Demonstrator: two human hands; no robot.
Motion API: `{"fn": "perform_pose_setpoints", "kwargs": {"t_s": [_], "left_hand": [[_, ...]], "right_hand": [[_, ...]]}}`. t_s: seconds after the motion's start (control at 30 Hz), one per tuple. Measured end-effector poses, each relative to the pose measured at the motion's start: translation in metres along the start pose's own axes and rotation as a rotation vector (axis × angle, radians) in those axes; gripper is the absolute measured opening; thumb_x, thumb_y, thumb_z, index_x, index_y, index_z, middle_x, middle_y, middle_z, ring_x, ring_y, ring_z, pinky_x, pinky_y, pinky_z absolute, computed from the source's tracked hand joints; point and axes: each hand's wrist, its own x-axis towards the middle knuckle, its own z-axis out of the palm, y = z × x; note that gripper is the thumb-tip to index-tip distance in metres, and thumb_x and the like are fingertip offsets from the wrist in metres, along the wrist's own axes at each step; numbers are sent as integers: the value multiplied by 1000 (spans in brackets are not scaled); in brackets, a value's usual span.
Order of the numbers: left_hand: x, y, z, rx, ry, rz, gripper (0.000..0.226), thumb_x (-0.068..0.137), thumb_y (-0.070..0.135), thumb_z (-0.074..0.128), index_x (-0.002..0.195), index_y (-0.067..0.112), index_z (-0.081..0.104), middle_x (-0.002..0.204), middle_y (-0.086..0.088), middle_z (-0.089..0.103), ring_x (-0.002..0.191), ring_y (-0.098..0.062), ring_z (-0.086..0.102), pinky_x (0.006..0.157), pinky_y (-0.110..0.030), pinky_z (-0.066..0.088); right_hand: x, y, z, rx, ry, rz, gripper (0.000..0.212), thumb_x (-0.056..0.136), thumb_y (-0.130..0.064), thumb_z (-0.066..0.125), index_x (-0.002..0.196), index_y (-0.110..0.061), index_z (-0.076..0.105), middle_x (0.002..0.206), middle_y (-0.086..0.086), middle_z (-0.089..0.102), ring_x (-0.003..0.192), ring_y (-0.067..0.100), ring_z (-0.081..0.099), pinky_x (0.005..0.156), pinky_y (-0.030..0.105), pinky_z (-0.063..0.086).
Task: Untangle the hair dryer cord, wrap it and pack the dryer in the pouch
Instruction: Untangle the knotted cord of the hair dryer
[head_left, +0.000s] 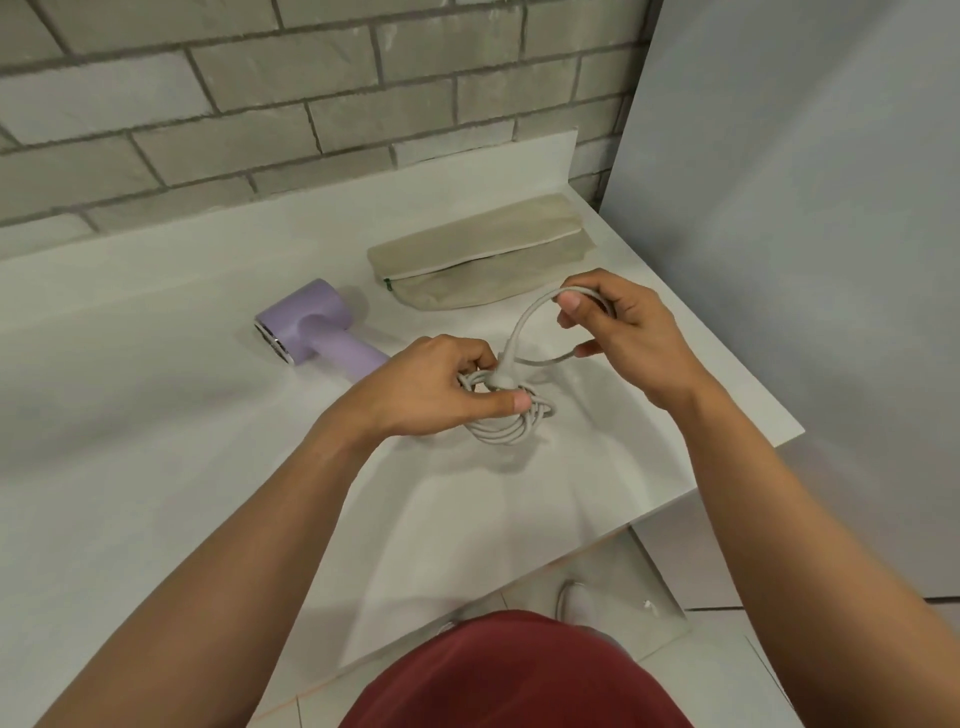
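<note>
Lilac plastic hair dryer (311, 332) and everything else rest on one broad white countertop (156, 457). Next in size, the beige fabric zip pouch (483, 260) lies at the back right with its mouth gaping, apart from the dryer, which lies on its side to the left. Smaller still, the pale grey cord (511, 431) forms a bundle of coils near the counter's middle. The left hand (441, 384) grips that bundle; the right hand (623, 327) pinches a loose loop raised above it (where the cord joins the dryer is hidden). A hard pull on the loop would probably cinch a knot, or drag the dryer.
</note>
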Motion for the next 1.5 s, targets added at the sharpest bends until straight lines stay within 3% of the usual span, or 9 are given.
{"fn": "perform_pose_setpoints", "kwargs": {"t_s": [0.17,0.3,0.43,0.67,0.77,0.93,1.13,1.33,1.5], "left_hand": [[5,-6,5,60,30,3,42,92,44,70,73,9,59,59,3,50,56,-10,43,59,-31,36],[7,-4,5,77,22,33,49,94,43,69,65,15,41,53,9,38,51,-10,38,54,-30,28],[9,-3,5,54,72,48,41,92,46,71,72,16,54,57,7,44,54,-10,41,55,-30,31],[-1,-14,7,-176,44,14,7,96,29,69,91,25,70,63,11,51,58,-7,44,65,-31,38],[-6,-17,10,-162,35,40,1,96,28,71,97,27,71,66,14,57,62,-5,48,67,-28,41],[-14,-17,12,-244,85,64,5,98,27,69,101,28,73,83,11,70,78,-5,62,76,-26,48],[-18,-17,18,-220,151,83,6,96,21,72,101,24,72,85,17,70,81,-3,63,76,-18,46],[-21,-18,24,-227,197,55,26,94,21,74,117,31,68,88,6,67,75,-9,62,71,-18,48],[-20,-16,25,-157,274,28,23,94,29,74,117,28,75,78,9,66,67,-5,60,67,-14,43]], "right_hand": [[5,4,-10,-583,0,-23,28,106,-48,52,118,-31,70,112,-8,68,104,18,63,90,45,57],[7,-9,-6,-970,-130,-311,51,106,-39,53,155,-42,38,148,-14,51,128,20,48,84,45,56],[10,-13,4,-920,-274,-403,32,105,-47,50,135,-41,61,119,-15,66,109,17,62,78,43,56],[13,24,-35,-355,140,64,22,107,-40,53,109,-26,70,79,-4,72,57,17,64,65,30,51],[12,51,-44,-213,248,262,27,107,-37,52,97,-20,70,80,1,75,54,17,61,57,31,45],[-4,95,-42,-393,178,495,23,106,-27,53,110,-11,69,78,5,77,60,17,63,56,27,45],[-9,118,-21,-585,75,488,35,103,-48,55,128,-24,62,105,8,76,81,32,71,80,42,60],[-6,96,-15,-789,103,344,48,103,-52,53,138,-21,62,131,10,62,118,34,61,91,42,52],[-27,15,10,-414,190,-65,19,105,-33,60,108,-20,75,94,-16,72,87,9,65,76,19,43]]}}
